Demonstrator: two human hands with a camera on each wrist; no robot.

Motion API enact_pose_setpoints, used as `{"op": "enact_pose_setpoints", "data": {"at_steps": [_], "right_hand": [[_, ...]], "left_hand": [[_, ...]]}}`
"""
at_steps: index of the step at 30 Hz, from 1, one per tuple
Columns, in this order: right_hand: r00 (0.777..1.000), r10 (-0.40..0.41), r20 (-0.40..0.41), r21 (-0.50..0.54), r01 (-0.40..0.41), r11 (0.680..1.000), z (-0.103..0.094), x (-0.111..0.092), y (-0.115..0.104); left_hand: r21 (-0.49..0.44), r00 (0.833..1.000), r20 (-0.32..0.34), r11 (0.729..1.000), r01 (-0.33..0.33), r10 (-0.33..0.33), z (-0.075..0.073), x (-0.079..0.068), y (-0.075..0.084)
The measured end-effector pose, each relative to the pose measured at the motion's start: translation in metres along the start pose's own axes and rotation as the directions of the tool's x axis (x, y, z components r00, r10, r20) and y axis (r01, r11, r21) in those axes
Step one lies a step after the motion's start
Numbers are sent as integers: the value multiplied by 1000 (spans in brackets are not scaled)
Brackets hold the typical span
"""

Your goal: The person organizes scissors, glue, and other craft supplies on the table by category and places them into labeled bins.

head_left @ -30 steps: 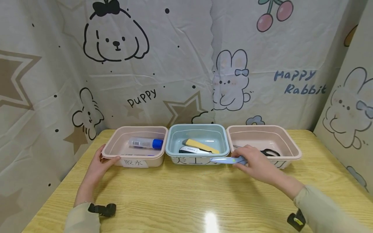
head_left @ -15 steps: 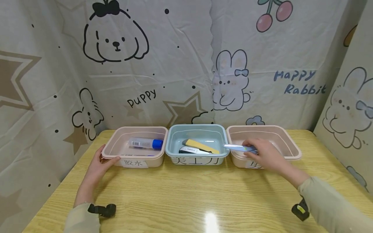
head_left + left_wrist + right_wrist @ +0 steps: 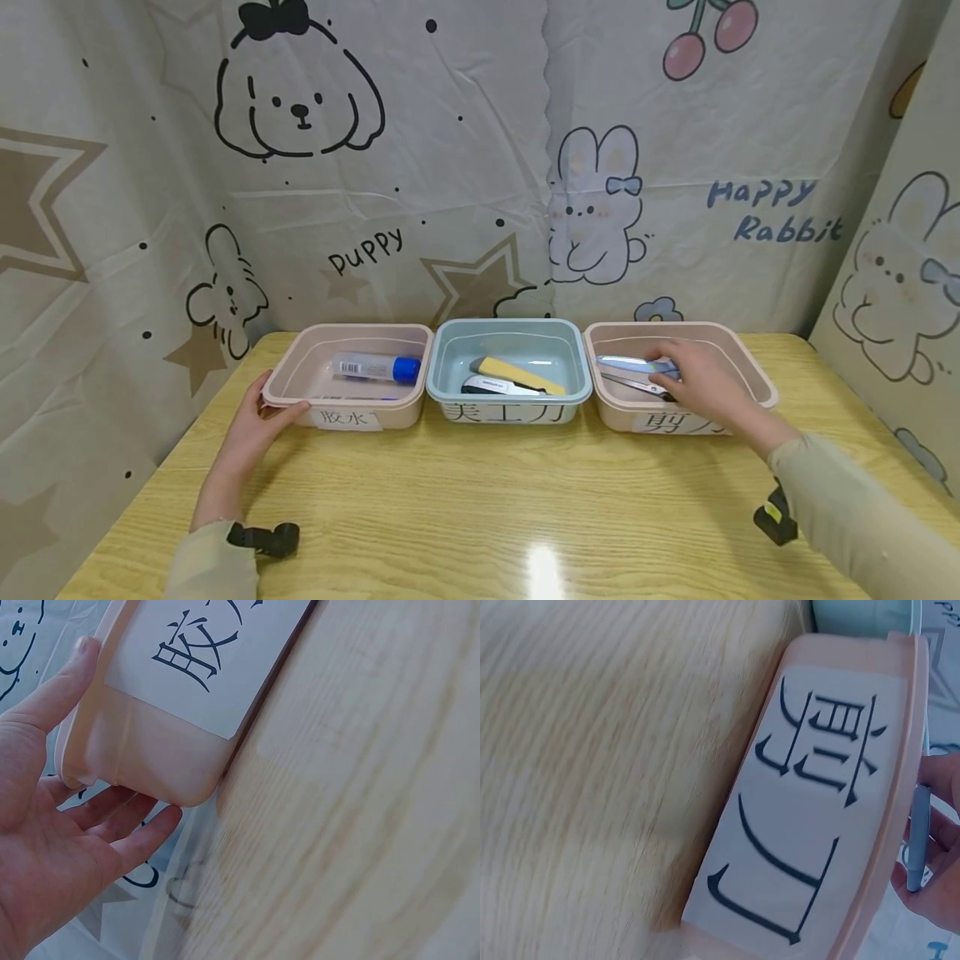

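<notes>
In the head view my right hand [image 3: 693,379] pinches a pair of light-blue scissors [image 3: 630,363], blades pointing left, inside the right pink bin [image 3: 756,392]. Metal-bladed scissors [image 3: 633,383] lie beneath them, their handles partly covered by the hand. The right wrist view shows the blue handle [image 3: 918,840] between thumb and fingers, just past the bin's rim. My left hand [image 3: 251,429] holds the front left corner of the left pink bin [image 3: 405,414]. In the left wrist view the thumb [image 3: 71,679] lies along the rim, with the fingers [image 3: 146,829] around the side.
Between the pink bins stands a blue bin [image 3: 442,392] with a yellow utility knife [image 3: 517,373] and a white one [image 3: 495,386]. A glue bottle with a blue cap [image 3: 375,367] lies in the left bin. A printed cloth [image 3: 480,167] hangs behind the wooden table [image 3: 480,492].
My right hand has carried the blue scissors to the right, from in front of the blue bin into the right pink bin. The left hand has stayed in place.
</notes>
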State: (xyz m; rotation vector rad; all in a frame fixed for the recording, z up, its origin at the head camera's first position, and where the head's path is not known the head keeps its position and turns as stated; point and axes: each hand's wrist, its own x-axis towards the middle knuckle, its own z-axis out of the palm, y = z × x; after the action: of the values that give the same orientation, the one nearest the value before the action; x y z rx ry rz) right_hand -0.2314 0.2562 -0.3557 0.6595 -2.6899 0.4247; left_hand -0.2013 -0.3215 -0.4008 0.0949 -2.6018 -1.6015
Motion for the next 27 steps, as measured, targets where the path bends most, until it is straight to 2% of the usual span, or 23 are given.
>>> {"op": "enact_pose_setpoints", "data": {"at_steps": [6,13,17,23,27], "right_hand": [[996,65,65,-3,-65,998,1,1,13],[979,129,155,7,-132,991,5,6,23],[971,141,194,11,-146,989,8,8,30],[970,115,216,13,-121,993,13,11,38],[959,145,244,-5,-148,989,14,14,38]], "left_hand": [[-1,1000,6,1000,6,-6,1,0,1],[4,1000,14,1000,-1,1,0,1,2],[1,1000,24,1000,6,-6,0,2,1],[44,999,51,999,7,-9,-3,2,1],[73,998,68,997,14,-19,-5,1,5]]}}
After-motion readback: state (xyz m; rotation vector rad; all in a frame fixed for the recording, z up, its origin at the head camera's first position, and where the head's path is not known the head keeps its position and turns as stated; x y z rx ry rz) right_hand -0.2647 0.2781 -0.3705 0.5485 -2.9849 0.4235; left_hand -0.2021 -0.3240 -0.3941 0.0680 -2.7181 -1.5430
